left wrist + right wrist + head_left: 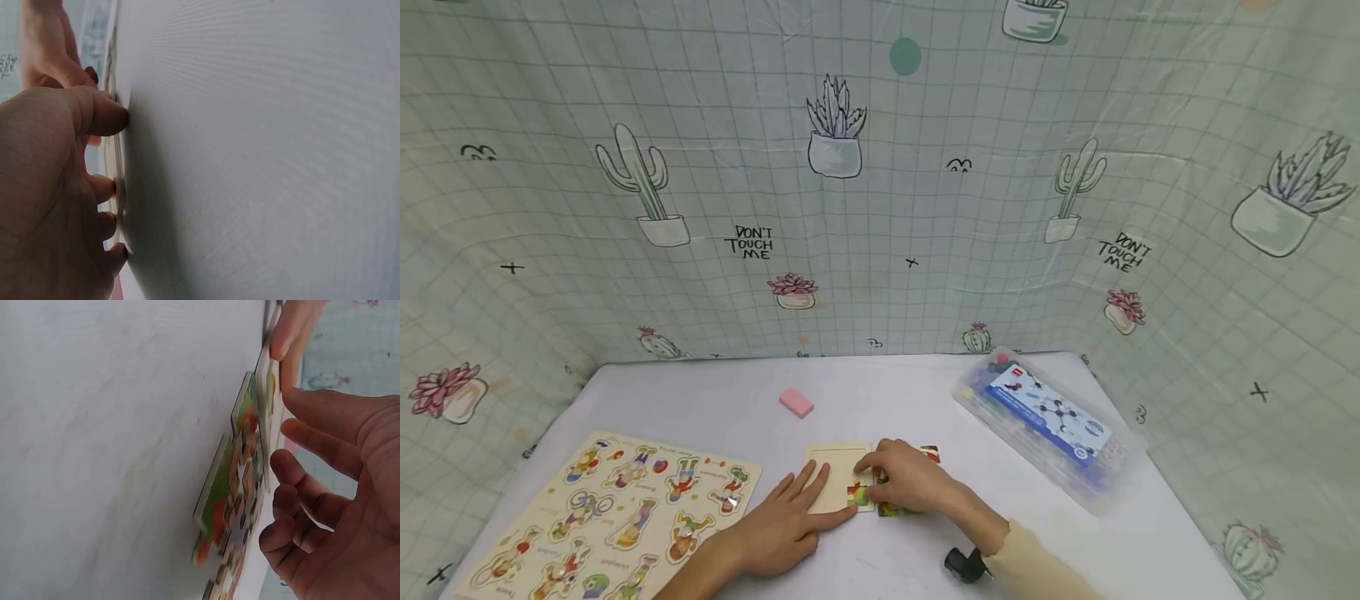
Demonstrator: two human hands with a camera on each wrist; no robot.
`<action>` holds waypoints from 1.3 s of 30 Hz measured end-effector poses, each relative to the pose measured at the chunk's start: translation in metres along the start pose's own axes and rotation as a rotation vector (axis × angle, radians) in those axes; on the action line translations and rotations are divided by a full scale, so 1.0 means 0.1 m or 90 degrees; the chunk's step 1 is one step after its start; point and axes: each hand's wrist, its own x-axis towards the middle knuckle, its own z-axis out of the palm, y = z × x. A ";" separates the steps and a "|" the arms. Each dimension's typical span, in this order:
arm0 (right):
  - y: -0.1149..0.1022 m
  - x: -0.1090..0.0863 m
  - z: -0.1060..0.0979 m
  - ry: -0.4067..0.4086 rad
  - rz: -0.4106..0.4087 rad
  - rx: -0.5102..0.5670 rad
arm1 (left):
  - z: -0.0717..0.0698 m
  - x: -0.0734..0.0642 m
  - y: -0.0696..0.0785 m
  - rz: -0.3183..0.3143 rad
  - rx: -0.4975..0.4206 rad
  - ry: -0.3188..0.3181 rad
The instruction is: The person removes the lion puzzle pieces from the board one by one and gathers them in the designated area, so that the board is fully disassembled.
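A shallow cream puzzle tray [829, 482] lies on the white table, with a green-and-red puzzle piece [859, 495] flat in its near right corner. My left hand [782, 523] rests with fingers spread across the tray's left and near edges. Over the tray's right side, my right hand [916, 478] has its thumb and index fingertips right at the piece. In the right wrist view those two fingers are extended, and the other fingers bend loosely. Under and beside the right hand lie several loose puzzle pieces [220, 487], partly hidden by it in the head view.
On the left lies a large wooden board [617, 508] with sports-figure cut-outs. A pink block [796, 402] sits behind the tray. A clear plastic case [1048, 429] of coloured parts stands back right. A small black object [964, 566] is near my right forearm.
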 end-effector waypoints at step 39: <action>-0.13 0.07 0.04 0.012 0.027 0.089 | 0.02 0.02 -0.01 0.007 0.048 0.019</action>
